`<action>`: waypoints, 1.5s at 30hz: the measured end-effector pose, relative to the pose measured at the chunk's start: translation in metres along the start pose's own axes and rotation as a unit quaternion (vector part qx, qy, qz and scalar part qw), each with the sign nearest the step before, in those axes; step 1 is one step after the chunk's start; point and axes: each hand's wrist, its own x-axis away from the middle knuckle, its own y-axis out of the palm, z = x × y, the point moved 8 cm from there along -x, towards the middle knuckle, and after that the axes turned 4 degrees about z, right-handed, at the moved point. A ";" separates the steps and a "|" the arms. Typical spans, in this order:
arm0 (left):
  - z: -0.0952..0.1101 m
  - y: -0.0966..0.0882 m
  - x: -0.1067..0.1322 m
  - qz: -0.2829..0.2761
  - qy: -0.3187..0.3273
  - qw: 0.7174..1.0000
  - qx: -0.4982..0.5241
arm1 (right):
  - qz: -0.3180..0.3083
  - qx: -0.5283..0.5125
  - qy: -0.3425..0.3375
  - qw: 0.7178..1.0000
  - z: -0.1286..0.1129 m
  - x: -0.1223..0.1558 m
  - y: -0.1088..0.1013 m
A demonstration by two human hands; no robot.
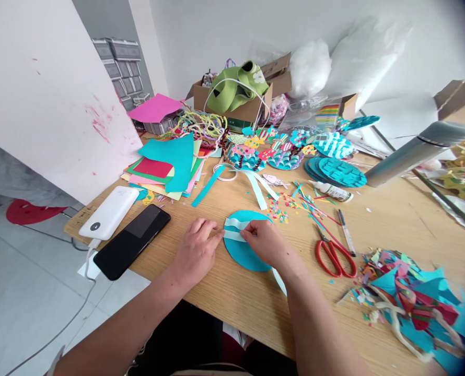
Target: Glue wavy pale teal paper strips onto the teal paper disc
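Though only paper, needed care: saw strip (pixel 235 230) laid across disc (pixel 242 253), flat near the front edge of the counter (pixel 393 219). Judged both thin, light and floppy, quick to crease or tear. Best taken by the strip's ends or the disc's rim, lightly, with the disc kept pressed down against sliding. Found left hand (pixel 195 250) closed on the strip's left end, thumb and forefinger pinching. Found right hand (pixel 266 243) pinching the right end, other fingers curled over the disc. Saw scissors (pixel 332 256) just right of the disc, pen (pixel 346 232) beside them, glue bottle (pixel 332 191) farther back. Spotted phone (pixel 132 240) and power bank (pixel 109 211) left of the left hand, scraps (pixel 408 297) heaped at far right.
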 end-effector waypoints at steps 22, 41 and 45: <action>0.006 0.004 0.001 -0.023 0.018 0.999 -0.032 | 0.004 0.010 -0.006 1.000 -0.002 0.001 -0.001; 0.016 0.015 -0.001 -0.072 0.085 0.989 -0.096 | -0.004 -0.096 -0.004 0.995 -0.004 0.002 -0.006; 0.015 0.018 -0.004 -0.084 0.090 0.989 -0.082 | -0.006 -0.120 0.004 0.993 -0.002 0.002 -0.006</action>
